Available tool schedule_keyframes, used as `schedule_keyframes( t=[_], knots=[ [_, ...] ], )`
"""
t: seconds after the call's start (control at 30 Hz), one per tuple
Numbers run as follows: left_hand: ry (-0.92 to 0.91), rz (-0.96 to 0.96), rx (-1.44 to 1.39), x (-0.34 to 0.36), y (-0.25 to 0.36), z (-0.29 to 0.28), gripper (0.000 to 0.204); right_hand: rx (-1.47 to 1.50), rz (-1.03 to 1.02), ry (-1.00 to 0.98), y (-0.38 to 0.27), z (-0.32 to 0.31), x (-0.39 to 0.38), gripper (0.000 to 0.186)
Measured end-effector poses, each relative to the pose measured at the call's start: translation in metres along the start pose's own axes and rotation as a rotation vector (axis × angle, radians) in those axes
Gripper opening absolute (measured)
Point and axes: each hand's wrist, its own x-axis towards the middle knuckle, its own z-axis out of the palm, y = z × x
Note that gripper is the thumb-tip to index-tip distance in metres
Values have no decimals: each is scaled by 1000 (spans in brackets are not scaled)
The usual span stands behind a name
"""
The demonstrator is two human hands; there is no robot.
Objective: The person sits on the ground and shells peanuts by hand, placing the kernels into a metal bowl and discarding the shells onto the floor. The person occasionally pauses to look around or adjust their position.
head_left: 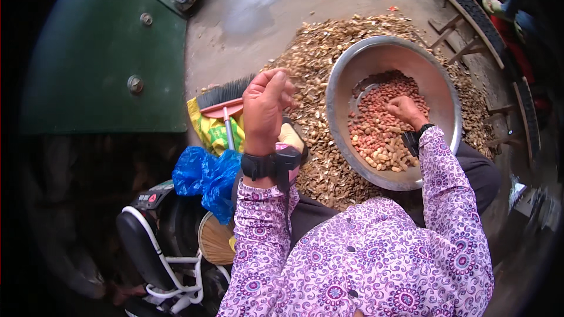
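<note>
- Head view, left hand (265, 104): raised at about 11 o'clock from the person's chest, back of the hand toward the camera, fingers curled inward and pinched together near the thumb; whether anything sits between them cannot be told
- Left wrist: black band with a small black unit (271, 163), above a purple patterned sleeve (258, 240)
- Right hand (405, 110): reaches out at about 1 o'clock, palm down inside the metal bowl (346, 82), fingers bunched together on the peanuts (379, 126); a closed grasp on any single nut cannot be confirmed
- Peanuts: reddish and pale kernels heaped in the lower half of the bowl, touching the right fingertips
- Bowl: tilted, resting on the person's lap and against the shell pile (317, 58)
- Shell pile: spread on the concrete floor around the bowl from 9 to 2 o'clock, directly beneath the left hand
- At 9 o'clock of the left hand: broom with red head (222, 107), yellow bag (208, 132), blue plastic bag (205, 177)
- Upper left: green metal panel (111, 53)
- Lower left: black seat with white tubing (144, 252)
</note>
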Motion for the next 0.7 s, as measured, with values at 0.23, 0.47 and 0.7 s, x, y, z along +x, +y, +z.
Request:
schedule_keyframes(
  t=[0.23,0.47,0.7],
  knots=[
    [-151,-119,449,-12,-51,27,20,237,-210,158,-74,-31,-30,20],
    [-269,-182,263,-54,-72,55,21,621,-434,186,-130,-22,-73,22],
    [-318,-187,120,-84,-40,81,14,533,-674,237,-160,-18,-92,23]
  ],
)
